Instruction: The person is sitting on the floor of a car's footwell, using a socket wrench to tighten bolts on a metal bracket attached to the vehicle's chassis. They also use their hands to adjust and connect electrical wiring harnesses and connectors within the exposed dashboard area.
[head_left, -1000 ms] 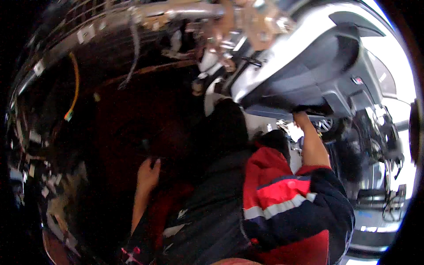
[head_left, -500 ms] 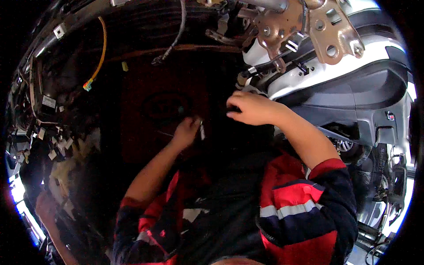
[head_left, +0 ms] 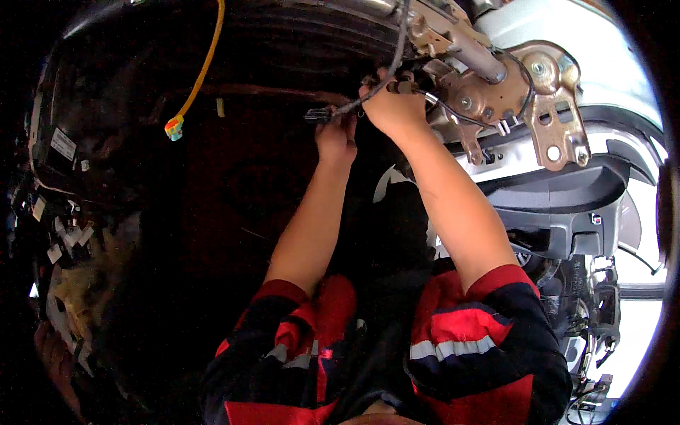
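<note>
A grey cable [head_left: 399, 51] hangs from the top, bends left across both hands and ends in a dark connector [head_left: 319, 115]. My left hand [head_left: 337, 145] reaches up just below that connector, fingers drawn together. Its fingertips are partly behind the cable and in shadow, so what they hold cannot be made out. To its right, my right hand [head_left: 395, 112] is curled at the lower end of the brown metal steering column bracket [head_left: 471, 99], beside a dark cable with a silver sleeve [head_left: 430, 99]. The fingers close round something dark that they mostly hide.
A yellow cable [head_left: 202, 67] with an orange-and-white connector hangs at upper left. Wiring with several pale connectors [head_left: 71, 234] lines the left side. The grey door panel [head_left: 559, 195] is at right. Another person's hand [head_left: 53, 354] shows at lower left.
Both my hands have moved up and forward, the left one also rightward, to the bracket and grey cable. The view has shifted. The small pale piece at my left hand no longer shows.
</note>
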Motion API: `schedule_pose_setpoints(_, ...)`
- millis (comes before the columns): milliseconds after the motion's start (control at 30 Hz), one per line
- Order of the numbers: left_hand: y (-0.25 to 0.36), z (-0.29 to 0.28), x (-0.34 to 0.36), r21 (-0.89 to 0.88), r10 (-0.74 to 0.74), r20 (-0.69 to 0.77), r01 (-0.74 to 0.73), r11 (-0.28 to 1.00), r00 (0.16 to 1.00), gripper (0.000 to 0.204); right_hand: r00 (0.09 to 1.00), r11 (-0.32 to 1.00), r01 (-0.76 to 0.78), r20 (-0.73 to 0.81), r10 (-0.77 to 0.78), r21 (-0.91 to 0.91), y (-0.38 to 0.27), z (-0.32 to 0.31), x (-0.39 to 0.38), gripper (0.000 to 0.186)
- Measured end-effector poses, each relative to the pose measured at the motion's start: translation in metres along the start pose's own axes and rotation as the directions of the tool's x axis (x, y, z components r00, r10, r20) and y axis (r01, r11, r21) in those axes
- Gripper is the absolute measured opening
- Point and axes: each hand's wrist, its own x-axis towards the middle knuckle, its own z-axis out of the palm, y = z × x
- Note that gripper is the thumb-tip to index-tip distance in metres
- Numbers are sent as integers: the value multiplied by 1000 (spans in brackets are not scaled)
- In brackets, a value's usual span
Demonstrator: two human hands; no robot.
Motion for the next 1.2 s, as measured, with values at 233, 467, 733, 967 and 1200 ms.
schedule_pose_setpoints(233,-11,15,25,-31,-88,34,89,996,996,19,890,942,-150,457,-4,300,28,8,49,40)
schedule_pose_setpoints(467,-15,28,36,-266,-99,162,140,954,982,33,888,921,-132,457,-54,366,36,10,44,54)
schedule_pose_setpoints(733,-23,32,39,-231,-82,475,214,949,876,37,977,994,-50,210,28,98,-1,-6,11,54)
schedule_pose_setpoints(967,-18,41,32,-264,-141,472,292,919,870,36,976,993,-87,207,67,85,4,0,12,52)
schedule_pose_setpoints(1200,-32,36,54,165,204,645,-395,904,736,45,984,997,-59,168,50,46,2,3,10,55)
